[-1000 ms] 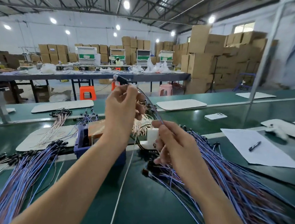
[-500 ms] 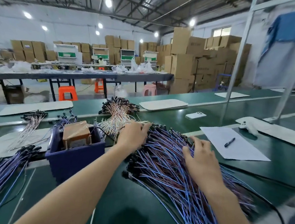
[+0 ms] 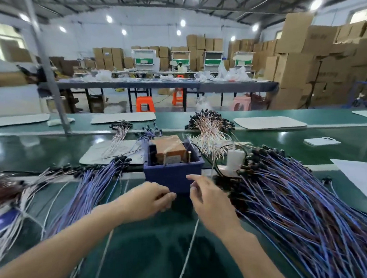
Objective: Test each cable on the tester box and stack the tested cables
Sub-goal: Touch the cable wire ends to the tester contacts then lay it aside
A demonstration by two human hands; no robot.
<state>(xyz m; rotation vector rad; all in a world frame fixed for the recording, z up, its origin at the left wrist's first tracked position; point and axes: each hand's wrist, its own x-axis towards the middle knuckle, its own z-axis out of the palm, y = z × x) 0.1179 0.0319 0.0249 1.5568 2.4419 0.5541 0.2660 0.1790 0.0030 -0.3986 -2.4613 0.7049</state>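
Note:
The tester box (image 3: 170,150), an orange-brown block, sits inside a dark blue bin (image 3: 171,178) at the table's middle. My left hand (image 3: 149,199) hovers just in front of the bin with its fingers curled; blur hides whether it holds anything. My right hand (image 3: 208,201) is beside it, fingers loosely spread, index reaching toward the bin's front wall. A big heap of blue-violet cables (image 3: 293,209) with black plugs fans out on the right. A second stack of similar cables (image 3: 93,188) lies on the left. Thin white wires (image 3: 187,255) run over the mat below my hands.
A white block (image 3: 234,160) stands right of the bin. Behind it lies a bundle of pale pink cables (image 3: 209,130). A white phone (image 3: 321,141), a paper sheet (image 3: 364,177) and white trays (image 3: 269,123) are on the green table. A metal post (image 3: 51,80) rises at the left.
A second ago both hands held a cable raised above the box. Then they rested on the right-hand heap. Now both have come back left, to the front of the blue bin.

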